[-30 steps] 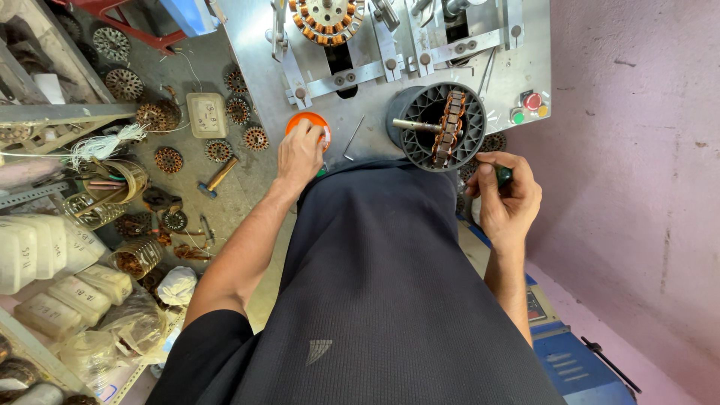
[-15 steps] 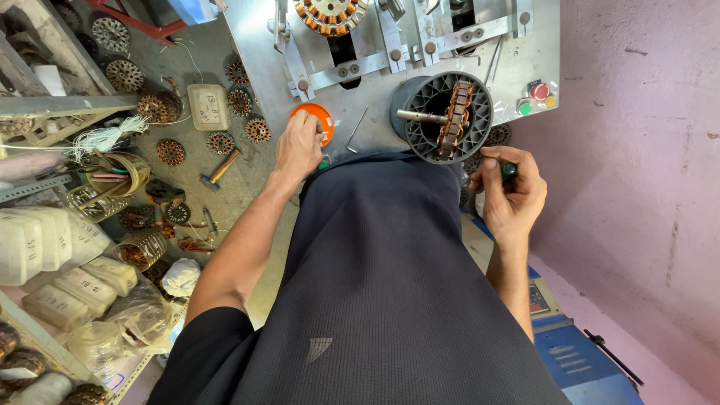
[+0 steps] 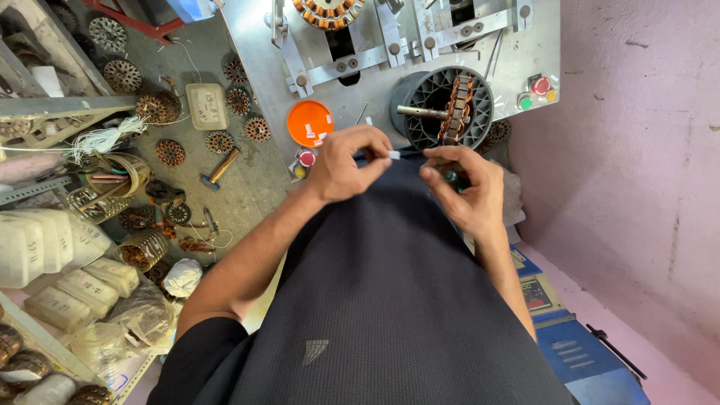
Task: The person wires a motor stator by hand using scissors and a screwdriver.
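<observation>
The left hand (image 3: 341,161) has come off the orange lid (image 3: 310,122) and now pinches 1 small white slip (image 3: 394,154) before the chest; the right hand (image 3: 465,187), just beside it, curls around a dark green tool (image 3: 451,177).

Left hand (image 3: 341,161) is pinching a small white piece (image 3: 394,154) while the right hand (image 3: 465,187) is gripping a dark tool (image 3: 451,177), just below the copper-wound stator (image 3: 457,109).
</observation>
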